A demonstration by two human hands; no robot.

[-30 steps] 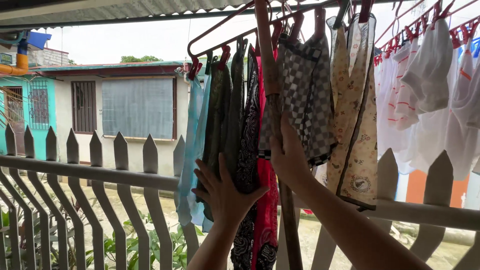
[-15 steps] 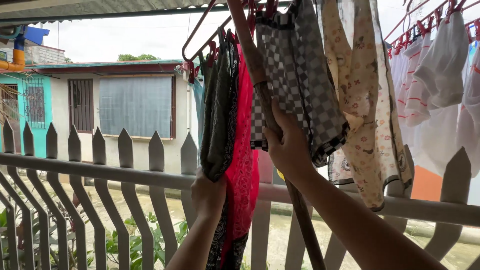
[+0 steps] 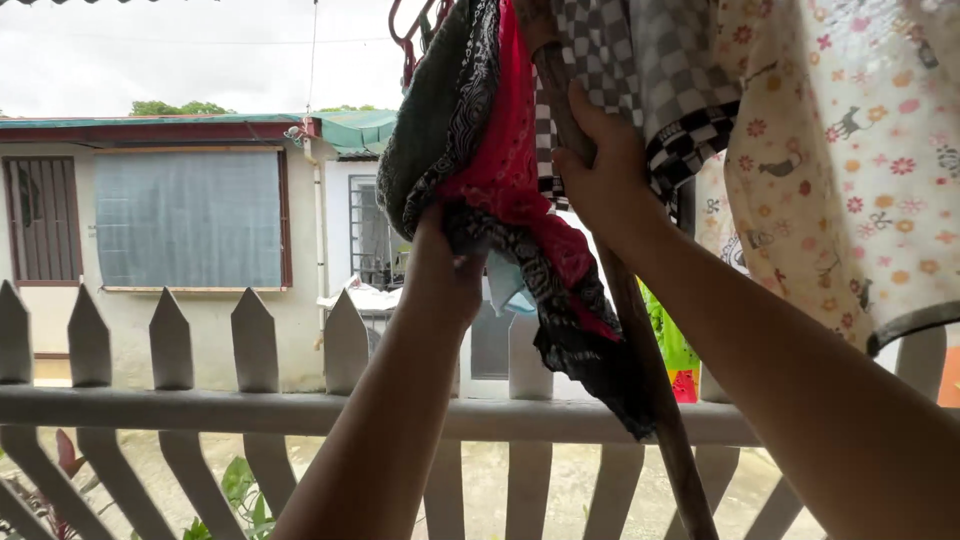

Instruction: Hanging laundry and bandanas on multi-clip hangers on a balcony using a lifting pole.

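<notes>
My left hand is raised and closed on a bunch of hanging cloths: dark green, black patterned and red pieces gathered together. Their lower ends trail down to the right. My right hand grips a long wooden pole that runs up into the laundry. A black and white checked cloth hangs right above that hand. A cream floral cloth hangs over my right forearm. The red hanger frame shows only at the top edge.
A white picket-style railing runs across in front of me. Beyond it stands a low house with a covered window. Green plants grow below the railing at the left.
The view has moved closer and higher. My left hand went from lying flat on the cloths to gripping them in a bunch and lifting them. My right hand stays on the pole.
</notes>
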